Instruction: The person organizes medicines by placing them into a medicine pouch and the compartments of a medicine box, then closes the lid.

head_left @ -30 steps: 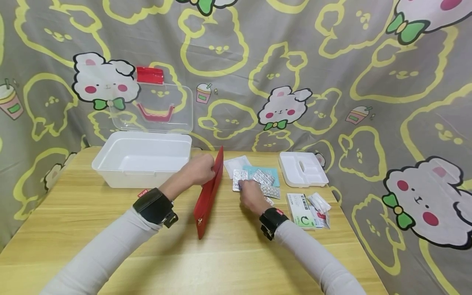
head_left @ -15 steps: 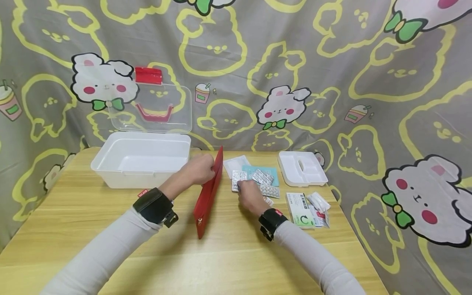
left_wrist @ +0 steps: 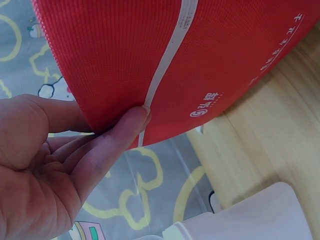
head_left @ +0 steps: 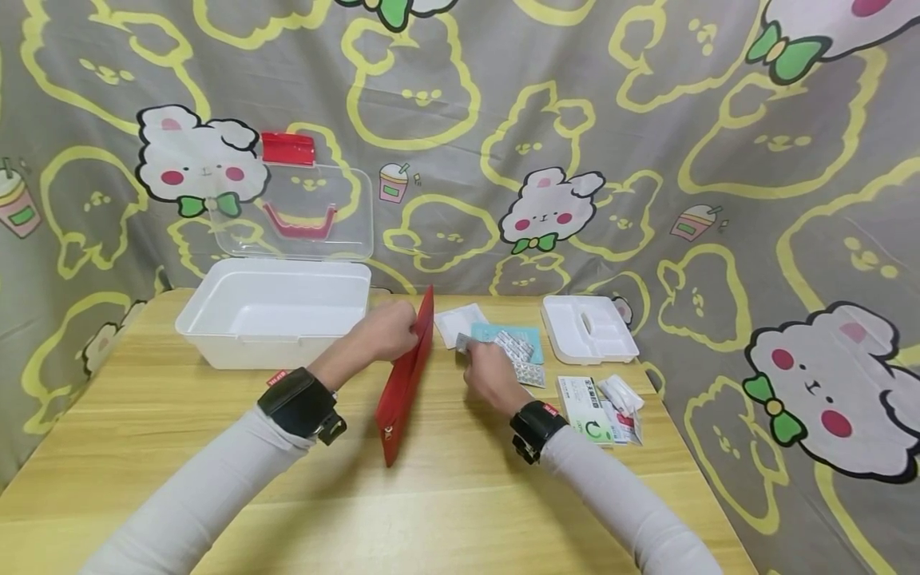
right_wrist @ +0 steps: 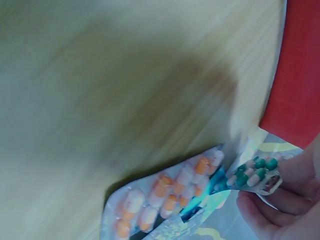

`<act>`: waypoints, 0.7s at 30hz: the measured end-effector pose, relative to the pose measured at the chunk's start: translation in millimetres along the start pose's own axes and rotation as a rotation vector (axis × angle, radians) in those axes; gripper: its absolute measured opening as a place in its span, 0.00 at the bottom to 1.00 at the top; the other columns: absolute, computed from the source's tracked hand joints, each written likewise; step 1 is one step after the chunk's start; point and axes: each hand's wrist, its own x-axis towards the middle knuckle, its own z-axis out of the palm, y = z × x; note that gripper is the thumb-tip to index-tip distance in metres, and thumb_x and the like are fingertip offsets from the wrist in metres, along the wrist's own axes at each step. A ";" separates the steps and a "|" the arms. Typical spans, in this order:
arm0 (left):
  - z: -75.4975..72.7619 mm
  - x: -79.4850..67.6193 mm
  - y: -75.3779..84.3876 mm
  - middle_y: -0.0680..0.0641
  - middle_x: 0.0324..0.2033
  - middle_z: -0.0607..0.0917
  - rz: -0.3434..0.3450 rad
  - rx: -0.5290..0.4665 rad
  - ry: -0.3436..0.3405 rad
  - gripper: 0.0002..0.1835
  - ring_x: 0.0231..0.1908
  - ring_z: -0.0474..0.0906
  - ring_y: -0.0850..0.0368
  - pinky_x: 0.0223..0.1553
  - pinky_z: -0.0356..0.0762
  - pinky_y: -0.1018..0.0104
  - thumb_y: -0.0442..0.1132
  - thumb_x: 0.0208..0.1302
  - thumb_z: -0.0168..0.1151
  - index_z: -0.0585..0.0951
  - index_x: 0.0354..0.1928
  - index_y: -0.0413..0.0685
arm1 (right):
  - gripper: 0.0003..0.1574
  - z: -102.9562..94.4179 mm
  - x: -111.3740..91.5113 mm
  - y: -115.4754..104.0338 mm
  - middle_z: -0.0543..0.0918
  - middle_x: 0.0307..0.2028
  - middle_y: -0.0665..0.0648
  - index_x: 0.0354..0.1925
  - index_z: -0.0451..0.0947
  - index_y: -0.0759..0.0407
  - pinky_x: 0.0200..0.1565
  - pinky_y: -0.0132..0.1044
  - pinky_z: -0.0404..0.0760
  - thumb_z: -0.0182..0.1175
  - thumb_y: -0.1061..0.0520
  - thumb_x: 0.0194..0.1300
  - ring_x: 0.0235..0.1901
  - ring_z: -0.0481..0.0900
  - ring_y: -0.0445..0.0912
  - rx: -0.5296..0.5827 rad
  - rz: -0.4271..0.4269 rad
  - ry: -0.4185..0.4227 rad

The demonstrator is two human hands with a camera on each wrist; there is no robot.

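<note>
My left hand (head_left: 388, 329) grips the top edge of a red zip pouch (head_left: 406, 391), which stands on edge on the table. In the left wrist view, its thumb and fingers pinch the pouch near a pale zip strip. To the right of the pouch, my right hand (head_left: 496, 375) pinches a blister pack of green-and-white capsules (right_wrist: 252, 172). A corner of this blister pack (head_left: 462, 342) shows past the fingers in the head view. Just beyond that hand lie more blister packs (head_left: 530, 374), one with orange-and-white capsules (right_wrist: 160, 197), and a light-blue packet (head_left: 536, 342).
An open white storage box (head_left: 266, 351) with a clear raised lid (head_left: 345, 208) stands back left. A white compartment tray (head_left: 564, 351) sits back right. Nearer are a medicine carton (head_left: 582, 403) and small packets (head_left: 621, 394). A flat white packet (head_left: 456, 319) lies beside the pouch.
My right hand has lifted a blister pack off the table, tilting it up between the fingers. My left hand and the red pouch have stayed in place.
</note>
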 end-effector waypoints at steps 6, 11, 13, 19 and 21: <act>0.4 1.0 -0.4 0.52 0.12 0.75 0.000 0.015 0.003 0.18 0.15 0.72 0.61 0.17 0.66 0.73 0.27 0.61 0.53 0.74 0.14 0.47 | 0.13 -5.6 1.2 -3.9 0.89 0.35 0.64 0.40 0.85 0.66 0.39 0.47 0.87 0.53 0.64 0.69 0.37 0.88 0.57 0.006 -0.028 0.021; 0.7 1.3 -0.6 0.52 0.12 0.74 0.004 0.018 0.005 0.18 0.15 0.71 0.61 0.17 0.66 0.73 0.27 0.61 0.53 0.72 0.13 0.47 | 0.09 -12.6 4.2 -4.1 0.87 0.31 0.62 0.34 0.83 0.65 0.38 0.44 0.86 0.56 0.71 0.58 0.34 0.86 0.54 -0.040 -0.027 -0.014; 0.9 1.2 -0.8 0.52 0.11 0.74 0.006 0.016 0.003 0.19 0.15 0.70 0.61 0.17 0.66 0.73 0.27 0.61 0.53 0.71 0.12 0.47 | 0.09 -15.5 6.1 -3.7 0.85 0.29 0.61 0.31 0.81 0.64 0.35 0.43 0.85 0.57 0.73 0.53 0.32 0.85 0.53 -0.064 -0.038 -0.013; 0.4 0.8 0.0 0.52 0.11 0.74 0.005 0.014 -0.003 0.19 0.15 0.71 0.61 0.16 0.66 0.73 0.27 0.61 0.53 0.71 0.12 0.48 | 0.06 -23.0 11.1 -2.6 0.84 0.27 0.62 0.28 0.77 0.63 0.31 0.44 0.83 0.58 0.72 0.57 0.29 0.85 0.54 -0.107 -0.076 0.021; 0.1 0.8 0.5 0.51 0.11 0.75 0.005 0.016 -0.002 0.19 0.15 0.72 0.61 0.16 0.67 0.73 0.27 0.61 0.53 0.72 0.12 0.47 | 0.05 -25.6 12.7 -2.4 0.83 0.26 0.62 0.29 0.77 0.63 0.30 0.44 0.84 0.58 0.71 0.58 0.29 0.85 0.55 -0.104 -0.075 0.029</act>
